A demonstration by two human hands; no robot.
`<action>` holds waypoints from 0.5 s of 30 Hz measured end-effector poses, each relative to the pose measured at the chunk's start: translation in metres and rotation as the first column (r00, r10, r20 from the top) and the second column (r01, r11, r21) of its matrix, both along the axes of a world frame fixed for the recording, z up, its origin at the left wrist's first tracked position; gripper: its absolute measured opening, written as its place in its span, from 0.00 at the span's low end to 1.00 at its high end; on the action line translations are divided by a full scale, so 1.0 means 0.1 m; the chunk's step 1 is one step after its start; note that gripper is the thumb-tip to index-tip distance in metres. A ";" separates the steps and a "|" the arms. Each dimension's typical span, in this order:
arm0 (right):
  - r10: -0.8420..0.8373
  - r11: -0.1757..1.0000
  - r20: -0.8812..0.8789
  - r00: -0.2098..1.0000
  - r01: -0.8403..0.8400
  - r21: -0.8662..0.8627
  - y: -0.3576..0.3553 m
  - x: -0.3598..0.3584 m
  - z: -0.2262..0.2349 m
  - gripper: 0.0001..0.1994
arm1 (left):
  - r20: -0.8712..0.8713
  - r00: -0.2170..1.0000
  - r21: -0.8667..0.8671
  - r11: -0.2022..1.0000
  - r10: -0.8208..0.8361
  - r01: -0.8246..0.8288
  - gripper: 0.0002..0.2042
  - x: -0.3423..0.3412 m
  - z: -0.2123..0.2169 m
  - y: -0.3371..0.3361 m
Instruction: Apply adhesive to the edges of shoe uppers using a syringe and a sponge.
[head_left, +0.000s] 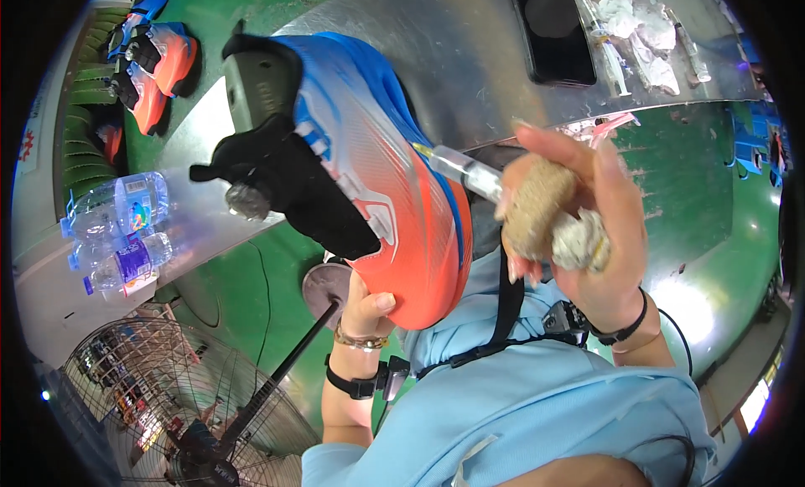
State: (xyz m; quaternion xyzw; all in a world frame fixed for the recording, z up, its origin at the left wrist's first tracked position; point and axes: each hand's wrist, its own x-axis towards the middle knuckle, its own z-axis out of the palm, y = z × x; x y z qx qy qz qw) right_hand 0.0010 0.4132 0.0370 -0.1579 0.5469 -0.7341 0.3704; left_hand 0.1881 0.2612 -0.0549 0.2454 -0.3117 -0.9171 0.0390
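Shoe point(377, 177) held up high, close under the person's head, toe end lowest. Upper fades from blue at the heel through silver-white ribbing to bright orange at the toe. Black tongue and lining spill out of the opening; a grey last fills the inside, its flat top showing at the upper left.

Left hand point(365, 307) grips the orange toe from below, thumb pressed on the toe, fingers wrapped behind and out of sight. Wrist carries a beaded bracelet and a black strap.

Right hand point(591, 235) is closed round a tan, rough block point(537, 206) and a wad of grey-white rag point(579, 240), and also holds a clear syringe point(461, 168) whose yellow tip touches the blue edge of the shoe's side. Which fingers pinch the syringe cannot be told; the block covers them.

Hard to make out: the sole side of the shoe faces away. A round metal stand top point(323, 282) sits partly behind the left hand.

Around: steel bench point(470, 59) beyond the shoe, with a dark phone point(553, 30) and crumpled white tissue point(641, 34) well apart from the hands. Water bottles point(117, 227) lie at the left, more orange shoes point(159, 64) upper left, a wire fan guard point(168, 403) lower left. Green floor point(713, 177) shows to the right of the right hand.
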 end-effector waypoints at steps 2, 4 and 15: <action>0.043 0.999 -0.034 0.998 -0.044 -0.030 0.12 0.03 0.05 0.28 | -0.035 0.999 0.097 0.994 -0.039 0.042 0.38 -0.10 -0.03 0.05; 0.036 0.992 -0.093 0.995 -0.047 -0.113 0.23 0.04 0.07 0.28 | -0.138 0.987 0.266 0.956 -0.087 0.122 0.38 -0.26 -0.07 0.13; -0.156 0.988 -0.313 0.937 0.142 -0.068 0.60 0.11 0.42 0.25 | -0.367 0.928 0.268 0.948 -0.063 0.171 0.37 -1.24 -0.15 0.41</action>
